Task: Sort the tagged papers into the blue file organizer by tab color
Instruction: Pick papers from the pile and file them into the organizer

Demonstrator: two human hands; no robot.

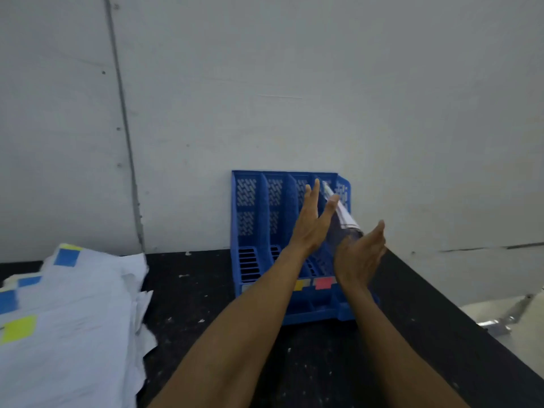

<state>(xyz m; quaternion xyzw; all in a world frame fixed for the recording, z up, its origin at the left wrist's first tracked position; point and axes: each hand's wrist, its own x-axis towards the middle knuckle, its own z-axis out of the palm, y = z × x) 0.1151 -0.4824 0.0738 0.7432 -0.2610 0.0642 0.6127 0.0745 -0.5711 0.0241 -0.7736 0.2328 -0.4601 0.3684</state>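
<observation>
The blue file organizer (253, 231) stands against the wall on the black table, with several upright slots and yellow (298, 285) and red (324, 283) labels on its front lip. A thin sheaf of papers (344, 214) leans in the rightmost slot, seen edge-on. My left hand (312, 223) is flat with straight fingers against the papers' left side. My right hand (360, 254) is flat too, just right of the papers' lower end. A pile of tagged papers (73, 313) with blue and yellow tabs lies at the left.
The black table (206, 304) is speckled with white flecks and ends at a diagonal edge on the right. A grey wall (294, 98) rises directly behind the organizer. Pale floor and a metal frame (506, 319) show beyond the right edge.
</observation>
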